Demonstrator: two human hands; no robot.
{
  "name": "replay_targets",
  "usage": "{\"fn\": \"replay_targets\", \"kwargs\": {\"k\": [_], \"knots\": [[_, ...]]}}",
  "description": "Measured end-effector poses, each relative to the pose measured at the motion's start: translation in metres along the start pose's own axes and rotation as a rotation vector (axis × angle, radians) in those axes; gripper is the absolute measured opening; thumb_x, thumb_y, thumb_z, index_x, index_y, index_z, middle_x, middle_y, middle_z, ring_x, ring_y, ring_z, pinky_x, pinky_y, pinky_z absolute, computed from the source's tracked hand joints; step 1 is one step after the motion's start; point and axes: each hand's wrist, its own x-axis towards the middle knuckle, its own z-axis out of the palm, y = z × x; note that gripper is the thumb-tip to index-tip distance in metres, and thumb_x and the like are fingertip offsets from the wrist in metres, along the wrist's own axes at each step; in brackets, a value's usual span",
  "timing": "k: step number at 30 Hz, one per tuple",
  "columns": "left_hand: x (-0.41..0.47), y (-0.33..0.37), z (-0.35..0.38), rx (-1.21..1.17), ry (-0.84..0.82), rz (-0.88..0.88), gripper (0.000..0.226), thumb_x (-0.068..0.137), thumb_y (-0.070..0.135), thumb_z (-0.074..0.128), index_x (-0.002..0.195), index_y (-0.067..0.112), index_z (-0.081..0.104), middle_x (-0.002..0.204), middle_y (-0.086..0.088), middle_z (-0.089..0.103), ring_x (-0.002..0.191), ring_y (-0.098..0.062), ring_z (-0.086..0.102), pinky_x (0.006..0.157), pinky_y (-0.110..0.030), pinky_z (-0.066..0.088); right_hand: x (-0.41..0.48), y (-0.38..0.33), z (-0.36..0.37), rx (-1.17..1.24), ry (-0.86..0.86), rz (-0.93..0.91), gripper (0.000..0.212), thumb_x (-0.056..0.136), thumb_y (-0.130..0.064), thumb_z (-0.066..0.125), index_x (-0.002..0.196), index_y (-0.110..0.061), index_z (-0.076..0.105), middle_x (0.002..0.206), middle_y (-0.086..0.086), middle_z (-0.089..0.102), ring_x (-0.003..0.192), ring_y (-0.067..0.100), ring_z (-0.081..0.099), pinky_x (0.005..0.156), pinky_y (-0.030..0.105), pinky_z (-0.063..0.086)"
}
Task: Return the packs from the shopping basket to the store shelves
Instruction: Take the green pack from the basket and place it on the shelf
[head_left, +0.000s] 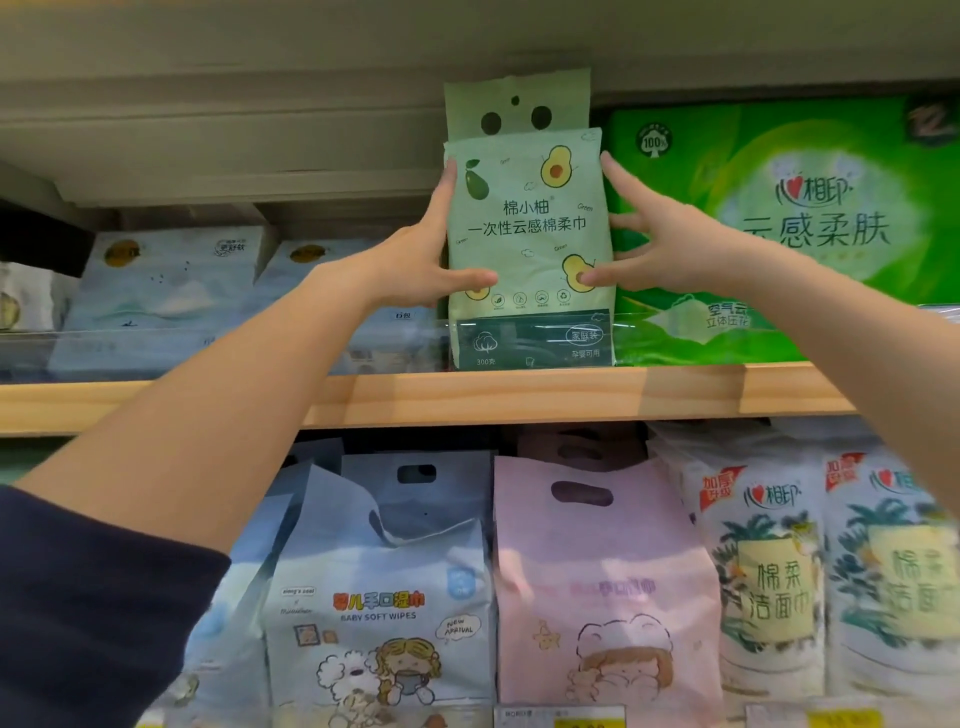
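Note:
A pale green pack with avocado pictures (527, 218) stands upright on the upper wooden shelf (467, 395), behind a clear plastic lip. My left hand (423, 260) grips its left edge, thumb across the front. On the pack's right side my right hand (660, 244) has its fingers spread, with the thumb pressed on the front and the other fingers by the right edge. The pack's handle flap reaches up to the shelf above. The shopping basket is out of view.
A large bright green tissue pack (805, 234) stands right beside the pale green pack. Pale blue tissue packs (171, 291) fill the shelf to the left. On the lower shelf stand a blue baby-wipes bag (379, 597), a pink bag (597, 597) and white palm-print packs (779, 582).

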Motion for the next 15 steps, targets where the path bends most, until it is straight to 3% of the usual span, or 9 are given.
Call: {"fn": "replay_targets", "kwargs": {"k": [2, 4, 6, 9, 12, 15], "knots": [[-0.015, 0.000, -0.006, 0.028, 0.019, 0.003, 0.101, 0.083, 0.039, 0.063, 0.143, 0.036, -0.018, 0.152, 0.010, 0.026, 0.113, -0.023, 0.052, 0.085, -0.043, 0.054, -0.011, -0.006, 0.000, -0.037, -0.009, 0.022, 0.104, 0.075, -0.028, 0.072, 0.142, -0.045, -0.006, 0.150, 0.000, 0.032, 0.123, 0.019, 0.051, 0.084, 0.035, 0.053], [-0.033, -0.001, -0.014, 0.069, 0.044, 0.007, 0.094, 0.084, 0.042, 0.061, 0.146, 0.032, -0.008, 0.157, 0.003, 0.014, 0.128, -0.022, 0.043, 0.100, -0.043, 0.044, -0.025, -0.014, -0.001, -0.067, -0.012, 0.065, 0.100, 0.073, -0.037, 0.071, 0.141, -0.049, -0.002, 0.150, 0.001, 0.032, 0.108, 0.023, 0.060, 0.085, 0.039, 0.054], [-0.052, 0.000, -0.022, 0.097, 0.069, -0.004, 0.085, 0.086, 0.042, 0.057, 0.148, 0.028, 0.001, 0.157, -0.003, 0.016, 0.125, -0.021, 0.046, 0.107, -0.038, 0.035, -0.039, -0.024, -0.002, -0.074, 0.000, 0.103, 0.095, 0.074, -0.042, 0.068, 0.141, -0.048, 0.001, 0.149, 0.002, 0.034, 0.103, 0.025, 0.061, 0.087, 0.040, 0.053], [-0.082, 0.003, -0.038, 0.090, 0.086, -0.005, 0.074, 0.088, 0.043, 0.054, 0.148, 0.026, 0.013, 0.155, -0.005, 0.022, 0.122, -0.020, 0.050, 0.106, -0.036, 0.036, -0.065, -0.044, -0.005, -0.137, 0.020, 0.138, 0.085, 0.078, -0.046, 0.063, 0.144, -0.042, 0.009, 0.148, 0.003, 0.036, 0.117, 0.026, 0.053, 0.098, 0.041, 0.044], [-0.111, 0.004, -0.051, 0.099, 0.069, -0.001, 0.069, 0.088, 0.045, 0.053, 0.146, 0.023, 0.021, 0.153, -0.004, 0.027, 0.125, -0.021, 0.048, 0.106, -0.036, 0.036, -0.093, -0.066, -0.006, -0.156, 0.002, 0.170, 0.081, 0.079, -0.046, 0.062, 0.144, -0.039, 0.016, 0.147, 0.003, 0.038, 0.124, 0.026, 0.046, 0.094, 0.037, 0.039], [-0.141, 0.010, -0.055, 0.106, 0.034, 0.000, 0.067, 0.088, 0.045, 0.052, 0.144, 0.022, 0.024, 0.152, -0.004, 0.029, 0.127, -0.021, 0.046, 0.104, -0.034, 0.033, -0.126, -0.087, -0.005, -0.152, -0.029, 0.213, 0.080, 0.077, -0.046, 0.064, 0.144, -0.037, 0.020, 0.146, 0.003, 0.039, 0.132, 0.025, 0.039, 0.108, 0.044, 0.031]]}}
